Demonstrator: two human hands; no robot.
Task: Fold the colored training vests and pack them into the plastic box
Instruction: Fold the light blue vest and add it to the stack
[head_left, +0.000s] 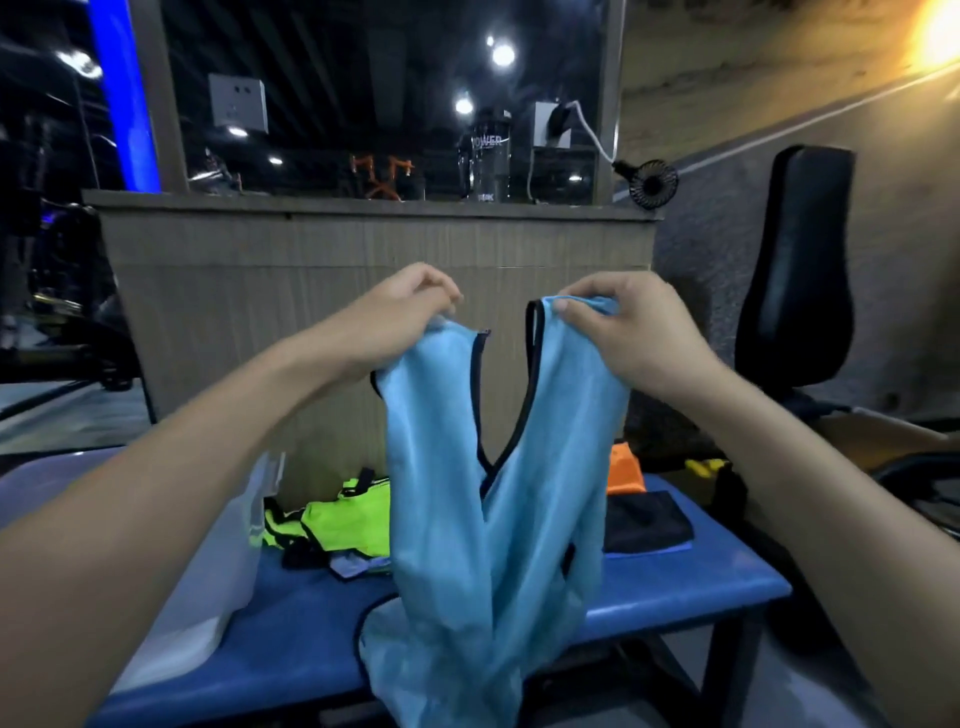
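A light blue training vest (457, 545) with black trim hangs upright in the air over the blue bench (691, 582). My left hand (400, 317) pinches its left shoulder strap and my right hand (618, 332) pinches the right strap, both at the same height. The vest's hem bunches on the bench front. A neon green vest (337, 519) lies crumpled on the bench behind it. An orange vest (626, 470) and a dark folded cloth (647, 522) lie at the right. The clear plastic box (228, 551) stands at the bench's left, partly hidden by my left forearm.
A wooden counter front (311, 291) rises just behind the bench, with a dark bottle (485, 156) and a small black fan (652, 184) on top. A black padded chair (800, 270) stands to the right. Floor lies below the bench's front edge.
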